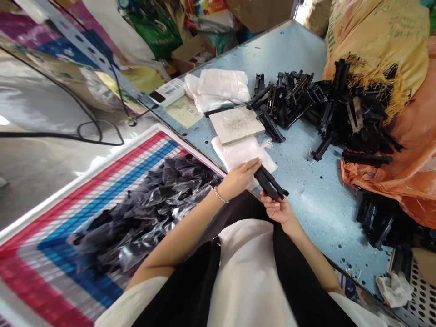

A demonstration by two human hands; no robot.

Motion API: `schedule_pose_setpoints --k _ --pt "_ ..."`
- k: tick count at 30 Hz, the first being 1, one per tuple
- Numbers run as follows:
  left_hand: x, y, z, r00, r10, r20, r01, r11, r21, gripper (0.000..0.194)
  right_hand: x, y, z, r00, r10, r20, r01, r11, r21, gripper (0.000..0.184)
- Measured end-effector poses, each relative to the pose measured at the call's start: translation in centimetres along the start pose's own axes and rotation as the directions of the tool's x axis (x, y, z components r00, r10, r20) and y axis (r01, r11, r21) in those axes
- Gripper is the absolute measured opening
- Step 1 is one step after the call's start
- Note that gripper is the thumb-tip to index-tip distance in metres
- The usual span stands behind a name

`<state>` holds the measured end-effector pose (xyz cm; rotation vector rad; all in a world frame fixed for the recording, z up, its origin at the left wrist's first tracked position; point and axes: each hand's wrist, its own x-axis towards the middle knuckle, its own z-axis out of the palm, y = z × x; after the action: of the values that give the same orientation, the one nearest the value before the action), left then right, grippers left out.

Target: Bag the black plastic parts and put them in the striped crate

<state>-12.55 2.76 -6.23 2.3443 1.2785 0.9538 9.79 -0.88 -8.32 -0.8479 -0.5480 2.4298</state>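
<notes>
Black parts (pixel 269 182), long and narrow and lying side by side, are held over the near edge of the blue counter (pixel 306 184), in front of the person's torso. The right grip (pixel 276 210) is closed around their lower end, fingers curled beneath. The left grip (pixel 240 178), with a beaded bracelet (pixel 220 195) at the wrist, reaches their upper end with its fingers extended close together; whether it pinches them I cannot tell.

Just beyond the left fingers lie flat white bags (pixel 245 154), partly under a pale board (pixel 236 123) scattered with dark specks. Behind the board are another stack of white bags (pixel 223 86), a yellowish sheet (pixel 185 112) with writing and a white device (pixel 167 93) with a dark panel. A heaped pile of black pieces (pixel 296 97) spreads to the right, by a yellow sack (pixel 378 34) and an orange sack (pixel 407 175). On the left, a container (pixel 80 181) striped red, white and blue holds dark items in clear wrapping (pixel 153 204)
</notes>
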Motion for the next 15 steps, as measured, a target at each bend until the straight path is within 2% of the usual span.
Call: schedule_pose_setpoints --k 2,5,8,10,11,13,15 --pt "-0.7 2.6 0.3 0.992 0.123 0.017 -0.123 0.992 -0.034 0.065 0.4 0.0 0.1 0.983 -0.136 -0.121 0.119 0.983 -0.136 0.037" --pt "-1.7 6.0 0.8 0.97 0.239 0.055 -0.229 0.964 -0.137 0.073 0.7 -0.3 0.4 0.909 -0.321 -0.266 0.203 0.898 -0.39 0.034" --pt "-2.3 7.5 1.0 0.976 0.202 0.082 -0.19 0.972 -0.139 0.072 0.2 -0.7 1.2 0.868 -0.395 -0.299 0.199 0.831 -0.52 0.027" --pt "-2.5 8.1 0.8 0.986 0.15 0.071 -0.145 0.987 -0.068 0.062 -0.4 -0.9 2.1 0.836 -0.474 -0.277 0.205 0.737 -0.644 0.024" --pt "-2.8 8.4 0.5 0.99 0.13 0.058 -0.128 0.991 -0.032 0.055 -0.9 -0.9 2.6 0.834 -0.498 -0.236 0.209 0.682 -0.7 0.026" --pt "-3.8 8.7 -0.7 0.996 0.08 0.038 -0.08 0.997 0.009 0.042 -1.7 -0.8 3.6 0.881 -0.459 -0.114 0.22 0.612 -0.76 0.032" --pt "-6.0 8.3 -2.7 0.998 -0.047 0.043 0.046 0.998 0.034 0.035 -2.5 -0.8 4.2 0.945 -0.326 -0.014 0.212 0.646 -0.734 0.037"
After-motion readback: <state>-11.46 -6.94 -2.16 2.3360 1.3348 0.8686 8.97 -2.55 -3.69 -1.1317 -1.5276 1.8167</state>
